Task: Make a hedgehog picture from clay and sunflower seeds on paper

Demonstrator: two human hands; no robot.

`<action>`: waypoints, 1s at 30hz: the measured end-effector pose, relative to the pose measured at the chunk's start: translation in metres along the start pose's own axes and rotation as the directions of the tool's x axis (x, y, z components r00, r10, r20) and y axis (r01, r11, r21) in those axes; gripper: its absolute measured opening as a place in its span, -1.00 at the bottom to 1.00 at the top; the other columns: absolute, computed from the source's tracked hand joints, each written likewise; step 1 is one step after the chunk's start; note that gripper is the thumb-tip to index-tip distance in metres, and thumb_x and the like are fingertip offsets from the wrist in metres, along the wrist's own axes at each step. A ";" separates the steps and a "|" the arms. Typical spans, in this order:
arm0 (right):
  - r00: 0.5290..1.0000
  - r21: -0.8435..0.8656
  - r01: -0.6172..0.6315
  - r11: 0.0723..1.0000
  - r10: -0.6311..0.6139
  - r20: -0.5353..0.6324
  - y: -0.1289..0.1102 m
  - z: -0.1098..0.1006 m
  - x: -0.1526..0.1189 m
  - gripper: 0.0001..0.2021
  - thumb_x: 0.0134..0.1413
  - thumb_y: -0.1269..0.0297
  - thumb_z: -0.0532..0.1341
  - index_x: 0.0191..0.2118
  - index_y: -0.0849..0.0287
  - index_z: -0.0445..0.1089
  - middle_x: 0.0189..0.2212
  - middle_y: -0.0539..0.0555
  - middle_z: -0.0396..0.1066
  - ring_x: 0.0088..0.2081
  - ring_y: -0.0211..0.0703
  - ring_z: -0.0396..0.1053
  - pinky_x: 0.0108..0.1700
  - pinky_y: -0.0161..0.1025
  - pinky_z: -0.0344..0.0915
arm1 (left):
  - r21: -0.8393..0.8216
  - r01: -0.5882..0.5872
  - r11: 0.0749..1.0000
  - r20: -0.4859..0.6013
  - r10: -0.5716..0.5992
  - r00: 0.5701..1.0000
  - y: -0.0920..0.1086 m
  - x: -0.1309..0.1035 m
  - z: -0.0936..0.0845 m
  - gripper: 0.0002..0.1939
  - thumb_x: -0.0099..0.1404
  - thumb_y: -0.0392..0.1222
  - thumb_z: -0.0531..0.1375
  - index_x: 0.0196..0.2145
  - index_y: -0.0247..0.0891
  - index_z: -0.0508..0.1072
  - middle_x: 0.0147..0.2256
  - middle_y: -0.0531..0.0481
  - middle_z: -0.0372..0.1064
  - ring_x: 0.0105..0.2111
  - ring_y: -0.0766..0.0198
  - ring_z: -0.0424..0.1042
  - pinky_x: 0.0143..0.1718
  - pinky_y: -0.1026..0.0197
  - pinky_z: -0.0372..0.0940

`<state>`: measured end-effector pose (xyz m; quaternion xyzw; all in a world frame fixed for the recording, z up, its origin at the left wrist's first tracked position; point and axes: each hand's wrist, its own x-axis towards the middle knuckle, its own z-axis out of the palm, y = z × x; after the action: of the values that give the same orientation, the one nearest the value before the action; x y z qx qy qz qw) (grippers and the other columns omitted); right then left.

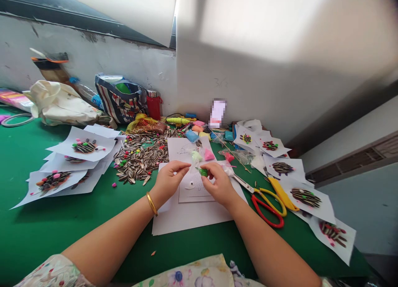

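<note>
Both hands are close together above the white paper (pixel 174 216) in the middle of the table. My right hand (pixel 219 183) pinches a small lump of green modelling clay (pixel 203 172) between thumb and fingers. My left hand (pixel 169 179) has its thumb and forefinger pressed together just left of the clay; what they hold, if anything, is too small to make out. Beneath the hands lies a drawing (pixel 191 186) of a fish-like shape with a dark eye, partly covered by my right hand. Pale green clay (pixel 196 156) and pink clay (pixel 209 154) sit just beyond the fingertips.
Striped sunflower seeds (pixel 139 158) are heaped left of the paper. Scissors (pixel 264 200) with red and yellow handles lie at the right. Seed-decorated sheets (pixel 87 146) are stacked at the left, others (pixel 307 196) at the right. A red bottle (pixel 153 106) and a striped bag (pixel 121 98) stand behind.
</note>
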<state>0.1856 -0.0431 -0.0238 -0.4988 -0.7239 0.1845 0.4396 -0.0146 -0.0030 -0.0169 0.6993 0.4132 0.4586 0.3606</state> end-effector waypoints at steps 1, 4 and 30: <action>1.000 -0.010 -0.001 1.000 0.001 -0.013 0.002 -0.001 0.001 -0.70 0.11 0.39 0.16 -0.02 0.11 0.36 -0.14 0.12 0.37 -0.23 -0.15 0.36 -0.24 -0.21 0.37 | -0.060 0.055 0.997 -0.014 -0.056 0.998 -0.001 0.001 0.001 -0.81 0.25 -0.08 0.25 -0.25 -0.20 0.59 -0.26 -0.07 0.53 -0.24 0.17 0.47 -0.17 0.14 0.35; 0.997 -0.064 -0.037 0.997 0.032 -0.072 0.012 -0.003 0.003 -0.68 0.14 0.38 0.14 0.03 0.10 0.31 -0.11 0.13 0.37 -0.24 -0.15 0.37 -0.23 -0.19 0.37 | -0.206 0.189 0.960 -0.022 -0.198 0.980 -0.002 0.002 0.001 -0.72 0.14 -0.04 0.33 -0.23 -0.24 0.56 -0.26 -0.08 0.53 -0.26 0.17 0.48 -0.21 0.15 0.38; 0.997 -0.601 -0.065 0.797 0.029 -0.069 0.025 -0.005 0.009 -0.43 0.14 0.40 0.14 0.29 0.18 0.14 0.20 0.22 0.28 0.18 0.09 0.21 0.17 0.05 0.08 | -0.470 0.410 0.781 0.160 -0.382 0.910 -0.002 0.004 0.001 -0.62 0.11 0.12 0.34 -0.42 -0.30 0.52 -0.46 0.00 0.42 -0.42 0.32 0.37 -0.27 0.21 0.32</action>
<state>0.2027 -0.0251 -0.0351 -0.6355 -0.7196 -0.0585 0.2736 -0.0137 0.0010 -0.0176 0.4935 0.4095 0.4430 0.6265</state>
